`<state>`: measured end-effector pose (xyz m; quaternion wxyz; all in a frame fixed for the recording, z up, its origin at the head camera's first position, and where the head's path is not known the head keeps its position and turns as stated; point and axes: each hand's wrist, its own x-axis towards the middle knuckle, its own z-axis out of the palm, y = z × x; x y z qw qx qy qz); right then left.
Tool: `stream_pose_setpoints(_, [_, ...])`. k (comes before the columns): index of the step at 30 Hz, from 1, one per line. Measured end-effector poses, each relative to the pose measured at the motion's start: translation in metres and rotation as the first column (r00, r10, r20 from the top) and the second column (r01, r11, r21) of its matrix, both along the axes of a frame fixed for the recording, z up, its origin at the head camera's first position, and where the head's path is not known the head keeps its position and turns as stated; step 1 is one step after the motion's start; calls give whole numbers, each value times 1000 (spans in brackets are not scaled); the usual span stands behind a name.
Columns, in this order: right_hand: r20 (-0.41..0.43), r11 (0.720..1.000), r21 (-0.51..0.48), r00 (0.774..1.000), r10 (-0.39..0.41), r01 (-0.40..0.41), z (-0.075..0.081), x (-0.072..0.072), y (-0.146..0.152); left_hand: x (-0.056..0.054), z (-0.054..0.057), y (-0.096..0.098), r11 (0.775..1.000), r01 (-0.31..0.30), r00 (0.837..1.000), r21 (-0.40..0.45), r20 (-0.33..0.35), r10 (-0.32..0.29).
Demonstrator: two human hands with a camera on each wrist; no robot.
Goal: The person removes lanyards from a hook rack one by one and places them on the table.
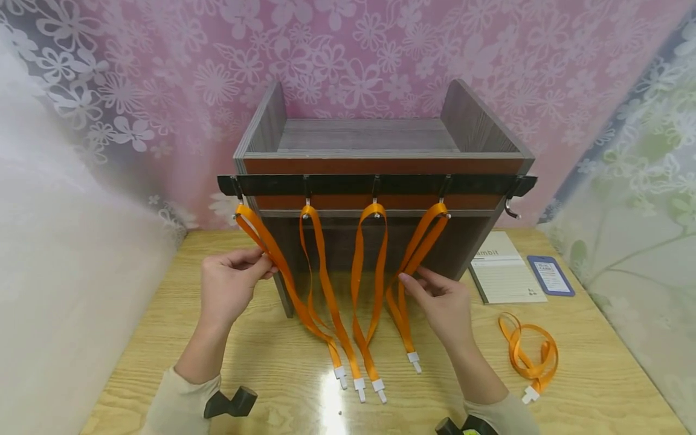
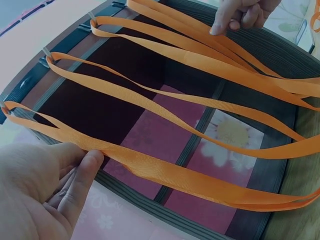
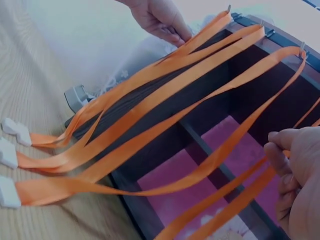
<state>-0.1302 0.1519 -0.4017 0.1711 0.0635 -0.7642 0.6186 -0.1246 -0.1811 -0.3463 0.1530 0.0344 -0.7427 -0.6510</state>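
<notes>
Several orange lanyards hang in loops from the hooks of a black rail (image 1: pixel 337 184) on a grey wooden shelf unit. My left hand (image 1: pixel 231 281) pinches the leftmost lanyard (image 1: pixel 281 266) between thumb and forefinger, a little below its hook; the left wrist view shows the fingertips (image 2: pixel 92 156) at the band's edge. Over on the right, my right hand (image 1: pixel 443 302) pinches the rightmost hanging lanyard (image 1: pixel 426 235) partway down. Between the hands hang two more lanyards, a thinner-looking loop (image 1: pixel 324 272) and a wider one (image 1: pixel 356 272). White clips end the straps near the tabletop.
The shelf unit (image 1: pixel 370 136) stands on a wooden table (image 1: pixel 179 314) against flowered cloth. A curved hook (image 1: pixel 511 209) juts from the rail's right end. To the right lie a notepad (image 1: pixel 508 281), a blue card holder (image 1: pixel 551 276) and a coiled orange lanyard (image 1: pixel 551 356).
</notes>
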Motion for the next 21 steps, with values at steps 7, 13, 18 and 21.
stream_pose_setpoints(7, [-66,996,81,997,-33,38,2,-6,-9,-2,-3,-1,1000,1,1000,-12,12,-1])
stream_pose_setpoints(13, [-47,1000,5,999,-27,27,0,-8,-10,-2,-6,-1,1000,1,999,-6,35,-1])
stream_pose_setpoints(18, [-56,1000,16,998,5,-4,1,-10,-7,-2,-4,-2,1000,-4,1000,-4,28,4])
stream_pose_setpoints(21, [-54,999,43,998,24,-21,5,-11,-5,-2,-3,-3,1000,-2,1000,-13,17,2])
